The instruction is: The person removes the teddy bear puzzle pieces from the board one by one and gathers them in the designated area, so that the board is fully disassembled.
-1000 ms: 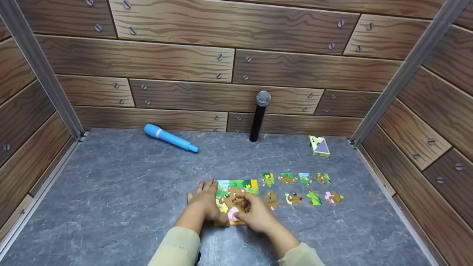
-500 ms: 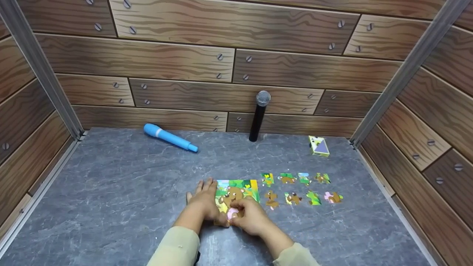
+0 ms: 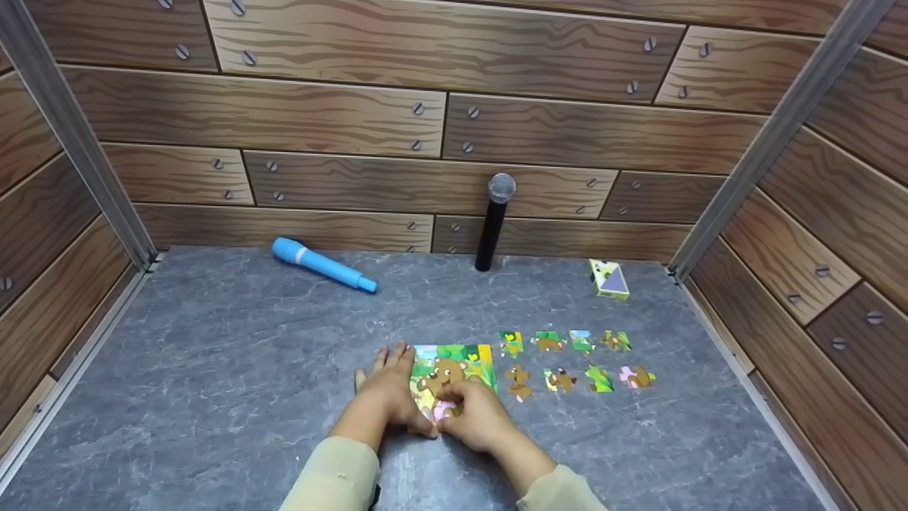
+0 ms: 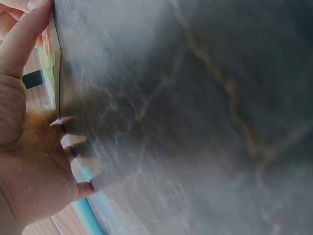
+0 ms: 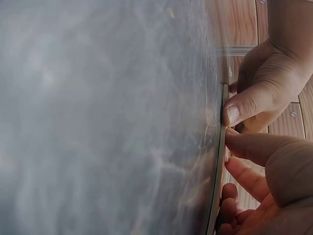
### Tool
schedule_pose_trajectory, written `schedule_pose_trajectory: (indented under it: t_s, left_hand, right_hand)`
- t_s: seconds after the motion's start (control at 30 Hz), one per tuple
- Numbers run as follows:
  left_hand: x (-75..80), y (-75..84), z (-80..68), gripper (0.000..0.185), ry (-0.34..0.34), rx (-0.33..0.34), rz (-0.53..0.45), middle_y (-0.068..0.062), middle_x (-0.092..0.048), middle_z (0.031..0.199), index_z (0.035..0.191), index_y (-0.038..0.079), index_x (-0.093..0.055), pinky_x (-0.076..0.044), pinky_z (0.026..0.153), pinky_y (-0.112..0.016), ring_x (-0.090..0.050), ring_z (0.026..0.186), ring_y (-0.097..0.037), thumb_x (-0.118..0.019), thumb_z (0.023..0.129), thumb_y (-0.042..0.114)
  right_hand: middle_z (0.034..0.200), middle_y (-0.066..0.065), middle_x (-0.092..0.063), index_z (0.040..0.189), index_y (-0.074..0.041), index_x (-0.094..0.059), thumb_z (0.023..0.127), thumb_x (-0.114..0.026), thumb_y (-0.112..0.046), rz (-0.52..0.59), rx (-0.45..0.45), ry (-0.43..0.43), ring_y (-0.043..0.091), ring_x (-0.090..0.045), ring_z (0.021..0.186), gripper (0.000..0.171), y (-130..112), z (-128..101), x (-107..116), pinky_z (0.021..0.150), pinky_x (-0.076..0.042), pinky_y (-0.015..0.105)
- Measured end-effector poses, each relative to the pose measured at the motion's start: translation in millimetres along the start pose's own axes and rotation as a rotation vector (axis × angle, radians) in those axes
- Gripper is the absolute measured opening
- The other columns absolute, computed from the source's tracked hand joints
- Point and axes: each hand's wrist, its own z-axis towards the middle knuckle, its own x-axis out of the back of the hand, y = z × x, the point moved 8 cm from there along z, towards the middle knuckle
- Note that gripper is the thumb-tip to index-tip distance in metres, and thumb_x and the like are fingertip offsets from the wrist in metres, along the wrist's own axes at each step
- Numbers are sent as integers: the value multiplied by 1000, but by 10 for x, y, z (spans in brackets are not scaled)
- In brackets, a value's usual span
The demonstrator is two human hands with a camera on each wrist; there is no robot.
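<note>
A colourful bear puzzle board (image 3: pixel 457 362) lies flat on the grey table (image 3: pixel 234 369). My left hand (image 3: pixel 387 389) lies flat on the table against the board's left side, fingers straight, with its thumb (image 5: pixel 244 105) at the near edge. My right hand (image 3: pixel 474 417) sits on the board's near part, its curled fingers and thumb (image 5: pixel 257 147) pinching a pink puzzle piece (image 3: pixel 444 409) at that edge. In the left wrist view my left hand (image 4: pixel 29 161) touches the table beside the board's thin edge (image 4: pixel 53 58). The right wrist view shows the board's edge (image 5: pixel 218 166).
Several loose puzzle pieces (image 3: pixel 560 358) lie in two rows right of the board. A blue microphone (image 3: pixel 323 264) lies at the back left, a black microphone (image 3: pixel 493 223) leans on the back wall, and a small box (image 3: pixel 608 279) sits back right. Wood-pattern walls enclose the table.
My right hand has slid toward me across the board, from its middle to the near edge, fingers curling on the pink piece. The left hand has stayed in place.
</note>
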Motion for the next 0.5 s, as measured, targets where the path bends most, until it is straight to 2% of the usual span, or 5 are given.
schedule_pose_trajectory:
  t_s: [0.2,0.5]
  left_hand:
    - [4,-26,-12,141,24,-17,3,-14,-23,174,167,9,-32,-9,120,-78,-13,161,-42,-105,55,52]
    - [27,-57,-29,127,86,-67,-19,-14,-29,172,158,15,-49,-14,117,-79,-19,159,-43,-105,52,54]
  right_hand:
    - [101,4,-66,108,-2,-76,72,-86,-1,10,-15,-3,18,-57,95,38,15,8,-10,87,-51,37]
    - [103,4,-65,107,-3,-73,70,-84,3,75,-31,-4,19,-58,96,39,18,17,-19,87,-51,34]
